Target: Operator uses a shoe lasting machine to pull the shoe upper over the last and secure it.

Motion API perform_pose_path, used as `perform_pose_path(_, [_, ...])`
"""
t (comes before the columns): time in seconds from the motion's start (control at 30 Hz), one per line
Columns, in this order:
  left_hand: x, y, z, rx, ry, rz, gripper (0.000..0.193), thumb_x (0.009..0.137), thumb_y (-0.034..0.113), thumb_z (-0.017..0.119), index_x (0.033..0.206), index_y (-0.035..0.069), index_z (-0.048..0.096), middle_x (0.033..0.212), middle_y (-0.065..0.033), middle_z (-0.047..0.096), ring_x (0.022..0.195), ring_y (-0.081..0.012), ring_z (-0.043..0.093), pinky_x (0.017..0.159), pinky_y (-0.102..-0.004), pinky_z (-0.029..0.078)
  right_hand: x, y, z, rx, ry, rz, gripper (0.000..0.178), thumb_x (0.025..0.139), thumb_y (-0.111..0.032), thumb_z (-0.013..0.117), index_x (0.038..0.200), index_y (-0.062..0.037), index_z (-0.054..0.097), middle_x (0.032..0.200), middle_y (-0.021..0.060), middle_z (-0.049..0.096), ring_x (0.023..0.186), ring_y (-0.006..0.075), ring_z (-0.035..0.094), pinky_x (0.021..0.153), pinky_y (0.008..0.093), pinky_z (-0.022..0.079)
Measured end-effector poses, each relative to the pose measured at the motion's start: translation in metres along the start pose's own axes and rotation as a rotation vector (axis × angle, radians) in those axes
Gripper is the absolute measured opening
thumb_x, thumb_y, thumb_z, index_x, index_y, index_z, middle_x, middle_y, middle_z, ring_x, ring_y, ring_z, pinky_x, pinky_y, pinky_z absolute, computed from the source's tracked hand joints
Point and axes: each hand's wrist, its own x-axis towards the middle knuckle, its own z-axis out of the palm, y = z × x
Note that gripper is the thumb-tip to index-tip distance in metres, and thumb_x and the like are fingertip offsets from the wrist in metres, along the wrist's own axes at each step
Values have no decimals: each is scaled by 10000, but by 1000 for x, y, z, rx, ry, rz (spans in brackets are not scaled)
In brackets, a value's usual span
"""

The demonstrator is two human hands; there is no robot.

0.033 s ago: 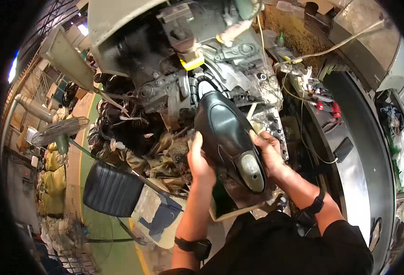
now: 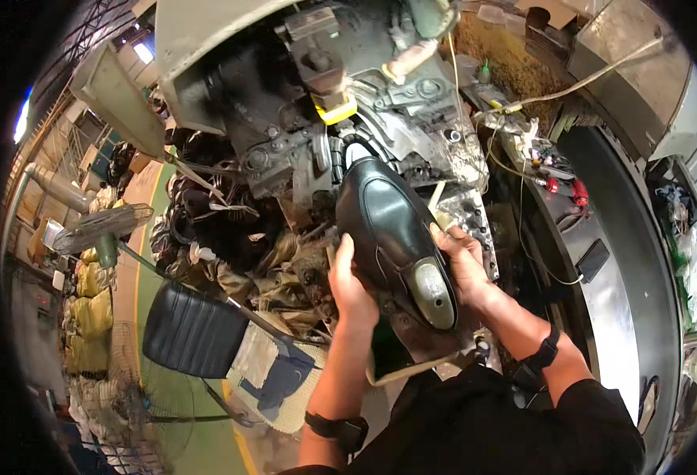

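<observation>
A black leather shoe, fitted over a shoe last with a greyish-green heel end, lies between my hands with its toe pointing away from me. The toe end sits at the curved jaws of a machine. Along the shoe's left side is my left hand, thumb up against the leather, fingers hidden behind or under it. My right hand grips the right side near the heel, its thumb on the shoe's edge and the other fingers curled.
A yellow-edged machine part hangs above the toe. To the left stand a black padded chair and a fan. A dark phone on a cable rests on the metal bench at right, near red-handled tools. Scraps pile beside the machine.
My left hand sits slightly lower along the shoe's side. The view has shifted a little; the shoe keeps nearly the same place.
</observation>
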Motion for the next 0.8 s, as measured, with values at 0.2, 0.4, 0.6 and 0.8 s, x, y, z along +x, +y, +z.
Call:
perform_pose_path(0.2, [26,6,5,-182,79,-157,352,981,370,571,1150,80,678,1127,-67,708,998,-229,653,930,-378,495,42,11,42,48,13,-66,337,911,-68,713,1228,-45,603,1035,83,712,843,180,679,756,329,576])
perform_pose_path(0.4, [73,0,5,-244,215,-174,329,954,312,634,1129,36,668,1095,-86,706,958,-244,672,883,-393,535,92,29,38,-54,92,-77,435,942,-94,670,1347,6,548,1215,111,652,1047,203,622,923,373,523])
perform_pose_path(0.6, [104,-10,-2,-302,204,-243,326,969,310,587,1149,52,670,1140,-93,702,1013,-261,658,935,-410,517,125,41,25,-156,122,-150,419,917,-76,686,1303,47,581,1355,135,568,1208,214,536,1063,349,417])
perform_pose_path(0.8, [118,-14,-6,-332,178,-260,346,1005,315,504,1192,69,660,1224,-99,679,1102,-283,625,994,-421,479,133,40,34,-137,129,-111,419,893,-85,714,1275,49,606,1353,104,555,1235,176,500,1115,322,352])
